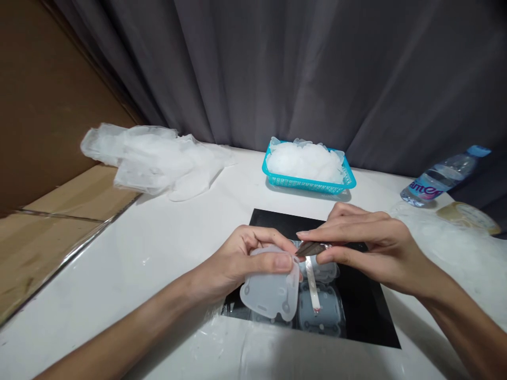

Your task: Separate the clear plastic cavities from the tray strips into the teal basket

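My left hand pinches a translucent white plastic piece with rounded, notched edges and small slots, thumb on its face. Close to the piece's upper right corner, my right hand grips a small dark, pointed blade between thumb and fingers. The blade's tip is at or very near the edge; contact cannot be made out. Beneath both hands lies a black mat. Similar plastic pieces in clear wrapping rest on it, with a narrow white strip across them.
A turquoise basket full of translucent white pieces stands at the back. Crumpled clear plastic bags lie back left, beside cardboard. A water bottle leans at the right, near more clear plastic. A grey curtain hangs behind the white table.
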Available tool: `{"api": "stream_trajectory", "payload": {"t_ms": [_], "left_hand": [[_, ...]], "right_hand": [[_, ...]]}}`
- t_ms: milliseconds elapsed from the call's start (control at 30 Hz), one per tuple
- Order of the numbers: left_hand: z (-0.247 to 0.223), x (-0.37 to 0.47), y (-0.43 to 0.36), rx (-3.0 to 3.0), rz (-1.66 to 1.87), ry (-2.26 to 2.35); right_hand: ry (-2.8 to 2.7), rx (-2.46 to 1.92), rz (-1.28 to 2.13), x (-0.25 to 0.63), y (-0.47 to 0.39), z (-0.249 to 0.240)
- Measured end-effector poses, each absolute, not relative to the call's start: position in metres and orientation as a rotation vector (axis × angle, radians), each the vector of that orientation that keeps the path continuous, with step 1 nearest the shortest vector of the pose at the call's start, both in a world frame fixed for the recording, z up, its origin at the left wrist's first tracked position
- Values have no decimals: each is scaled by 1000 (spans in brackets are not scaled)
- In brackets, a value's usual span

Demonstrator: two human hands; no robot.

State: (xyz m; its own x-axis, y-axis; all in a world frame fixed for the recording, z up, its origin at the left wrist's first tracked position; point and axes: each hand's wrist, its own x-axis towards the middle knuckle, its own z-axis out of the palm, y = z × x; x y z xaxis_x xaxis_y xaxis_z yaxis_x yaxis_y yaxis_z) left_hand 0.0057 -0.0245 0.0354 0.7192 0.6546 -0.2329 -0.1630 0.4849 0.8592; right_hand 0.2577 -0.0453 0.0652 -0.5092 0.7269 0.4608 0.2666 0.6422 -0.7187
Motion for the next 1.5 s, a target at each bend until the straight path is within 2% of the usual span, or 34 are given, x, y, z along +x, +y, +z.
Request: {"api": "stream_trajectory", "payload": {"t_ms": [1500], "left_hand": [[37,5,-20,1049,578,604]], "right_hand": [[-2074,-677,783,258,-43,63]]}}
